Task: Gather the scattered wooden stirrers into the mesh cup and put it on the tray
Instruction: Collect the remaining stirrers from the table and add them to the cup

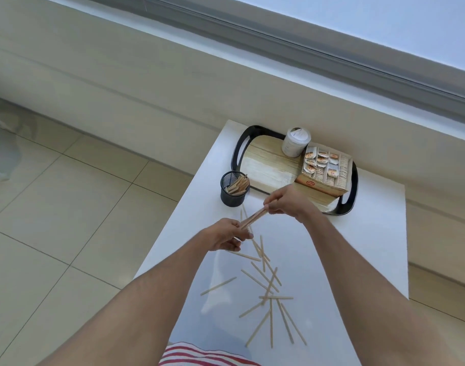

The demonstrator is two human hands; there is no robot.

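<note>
A small bundle of wooden stirrers [254,216] is held above the white table between both hands. My left hand [223,233] pinches its near end and my right hand [287,200] pinches its far end. The black mesh cup [232,195] stands just left of the tray's near left corner, with several stirrers leaning inside. Several loose stirrers [268,283] lie scattered on the table in front of me. The black-rimmed tray [263,165] with a wood-look floor sits at the table's far end.
On the tray stand a white lidded cup [295,142] and a cardboard box of sachets [325,171]. The table's left edge [178,210] drops to a tiled floor. A wall and window ledge run behind the table.
</note>
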